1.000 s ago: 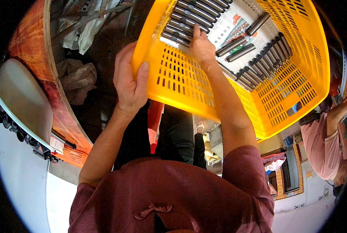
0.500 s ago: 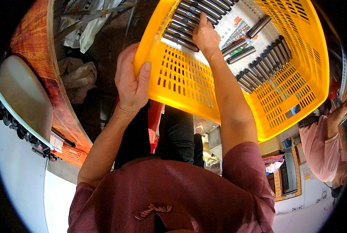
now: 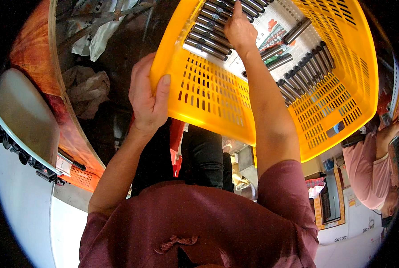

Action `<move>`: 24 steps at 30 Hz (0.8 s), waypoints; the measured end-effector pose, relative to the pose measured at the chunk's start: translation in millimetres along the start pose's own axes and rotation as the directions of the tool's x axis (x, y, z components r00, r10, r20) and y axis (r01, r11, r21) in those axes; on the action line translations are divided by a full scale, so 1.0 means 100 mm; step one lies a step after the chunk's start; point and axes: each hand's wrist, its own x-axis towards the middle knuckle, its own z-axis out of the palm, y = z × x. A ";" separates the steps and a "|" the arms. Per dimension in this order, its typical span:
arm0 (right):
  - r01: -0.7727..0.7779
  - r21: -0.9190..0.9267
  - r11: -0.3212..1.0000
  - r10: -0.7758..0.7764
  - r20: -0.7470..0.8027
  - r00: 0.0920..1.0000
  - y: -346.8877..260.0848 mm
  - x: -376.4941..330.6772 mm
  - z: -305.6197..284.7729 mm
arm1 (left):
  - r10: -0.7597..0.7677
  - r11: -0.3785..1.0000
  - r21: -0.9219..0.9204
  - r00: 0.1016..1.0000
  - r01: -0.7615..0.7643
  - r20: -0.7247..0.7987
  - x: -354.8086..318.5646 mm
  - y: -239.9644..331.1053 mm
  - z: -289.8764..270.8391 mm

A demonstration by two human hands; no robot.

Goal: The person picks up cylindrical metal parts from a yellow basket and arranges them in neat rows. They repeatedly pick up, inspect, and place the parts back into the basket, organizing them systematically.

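Note:
A yellow plastic basket (image 3: 183,112) with slotted walls is tilted in front of me. My left hand (image 3: 146,96) grips its left rim, thumb on the near wall. Inside, a row of dark metallic tubes (image 3: 207,40) lies side by side on printed paper (image 3: 235,67) at the left. Over that row my right hand (image 3: 241,33) points with a stretched index finger, its tip at the tubes; the other fingers are mostly hidden. I see nothing held in it. Several loose tubes (image 3: 296,30) lie mid-basket, and another row of tubes (image 3: 306,72) leans near the right wall.
At the left stand a brown wooden panel (image 3: 31,51) and a pale tray-like surface (image 3: 27,111) with dark parts along its edge. An orange basket (image 3: 81,177) is beyond them. Crumpled sacking (image 3: 86,91) lies behind my left hand. Another person (image 3: 365,169) in pink is at far right.
My right hand has moved slightly farther along the left tube row, its index finger now straighter. The basket and my left hand have shifted slightly left in view.

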 end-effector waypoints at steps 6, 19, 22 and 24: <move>0.036 -0.105 0.994 -0.033 0.029 0.999 -0.02 0.05 -0.05 | -0.015 1.000 0.018 1.000 0.015 -0.012 0.00 0.00 0.00; 0.021 0.021 1.000 -0.018 -0.126 0.992 0.05 0.31 -0.22 | -0.017 1.000 0.021 1.000 0.018 -0.001 0.00 0.00 0.01; 0.003 -0.087 0.996 -0.008 -0.048 0.999 0.10 0.45 -0.24 | -0.016 1.000 0.007 1.000 0.016 -0.004 -0.01 -0.01 0.01; -0.008 -0.106 0.994 0.004 -0.041 0.999 0.09 0.47 -0.25 | -0.002 1.000 0.009 1.000 0.002 0.008 0.00 -0.01 0.00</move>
